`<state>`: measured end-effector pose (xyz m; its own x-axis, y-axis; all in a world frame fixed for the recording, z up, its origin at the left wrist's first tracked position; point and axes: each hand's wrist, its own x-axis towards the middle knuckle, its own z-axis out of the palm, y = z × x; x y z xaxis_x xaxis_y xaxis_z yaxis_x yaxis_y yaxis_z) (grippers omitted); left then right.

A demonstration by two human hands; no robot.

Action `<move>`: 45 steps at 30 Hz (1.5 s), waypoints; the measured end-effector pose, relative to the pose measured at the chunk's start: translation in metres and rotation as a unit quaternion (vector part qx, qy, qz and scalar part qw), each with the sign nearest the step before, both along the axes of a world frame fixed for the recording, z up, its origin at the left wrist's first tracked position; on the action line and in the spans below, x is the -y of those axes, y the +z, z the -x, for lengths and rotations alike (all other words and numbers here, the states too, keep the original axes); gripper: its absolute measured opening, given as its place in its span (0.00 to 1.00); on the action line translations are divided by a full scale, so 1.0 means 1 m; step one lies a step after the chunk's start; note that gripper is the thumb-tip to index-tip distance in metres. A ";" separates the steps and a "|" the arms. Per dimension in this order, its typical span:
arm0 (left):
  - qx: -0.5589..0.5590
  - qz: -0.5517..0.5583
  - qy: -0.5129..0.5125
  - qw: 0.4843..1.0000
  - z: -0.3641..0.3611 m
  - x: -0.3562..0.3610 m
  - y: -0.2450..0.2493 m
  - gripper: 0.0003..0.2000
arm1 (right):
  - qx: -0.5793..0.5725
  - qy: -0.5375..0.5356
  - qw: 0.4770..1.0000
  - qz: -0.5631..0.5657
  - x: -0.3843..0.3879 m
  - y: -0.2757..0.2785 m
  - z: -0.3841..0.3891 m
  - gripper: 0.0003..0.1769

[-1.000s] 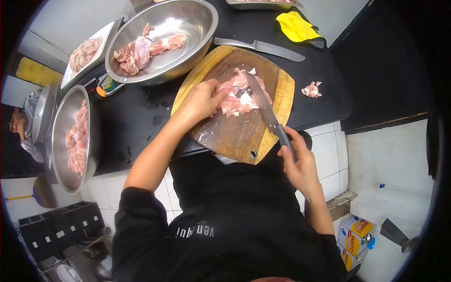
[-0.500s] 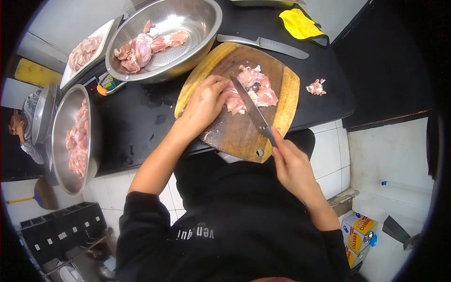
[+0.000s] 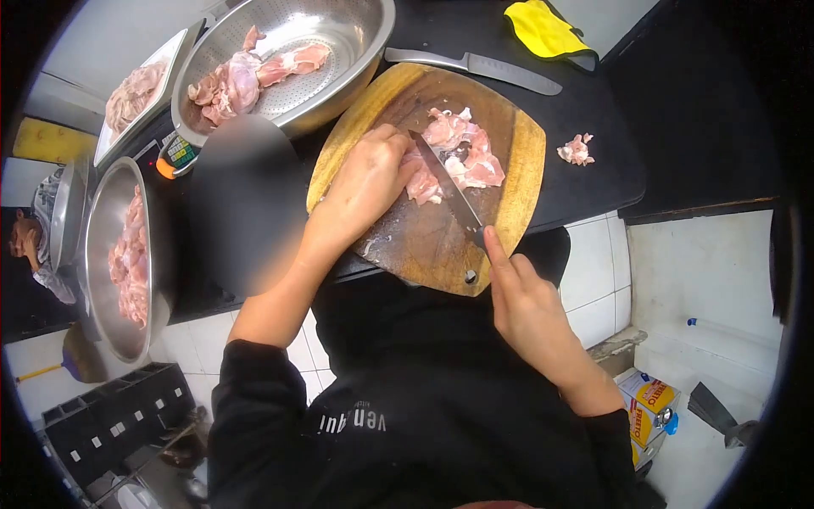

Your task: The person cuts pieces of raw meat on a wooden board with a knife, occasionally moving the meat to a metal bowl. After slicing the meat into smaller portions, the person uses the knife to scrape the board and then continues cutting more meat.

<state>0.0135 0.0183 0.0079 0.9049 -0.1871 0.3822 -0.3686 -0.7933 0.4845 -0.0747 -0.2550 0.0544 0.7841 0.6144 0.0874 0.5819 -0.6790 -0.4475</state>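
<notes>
Raw chicken meat [image 3: 482, 161] lies spread on a wooden cutting board [image 3: 411, 250]. My left hand [image 3: 366, 174] presses on the left edge of the meat with its fingers curled in; the fingertips are partly hidden. In my right hand [image 3: 530, 301] is the dark handle of a kitchen knife [image 3: 448, 182], with the index finger stretched along it. The blade lies slantwise across the meat, its tip close beside my left fingers.
Beyond the board stands a steel colander [image 3: 373, 64] holding chicken pieces. A second knife [image 3: 509, 75] lies behind the board. A steel bowl [image 3: 95, 280] of cut meat is at the left. Trimmings [image 3: 577, 150] and a yellow cloth [image 3: 543, 32] are on the right.
The knife and my right hand have shifted slightly up and to the left over the meat. My left hand stays on the meat. The whole view has tilted a little.
</notes>
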 end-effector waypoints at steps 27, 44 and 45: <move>-0.097 -0.003 0.022 0.995 0.005 0.007 0.015 0.12 | 0.022 0.002 1.000 0.022 0.003 -0.008 -0.029 0.37; -0.177 0.350 0.072 0.917 0.037 0.015 0.057 0.12 | 0.009 0.004 1.000 -0.026 0.009 -0.023 -0.051 0.31; -0.176 0.351 0.074 0.917 0.041 0.016 0.054 0.12 | -0.001 0.002 0.999 -0.046 0.011 -0.023 -0.052 0.31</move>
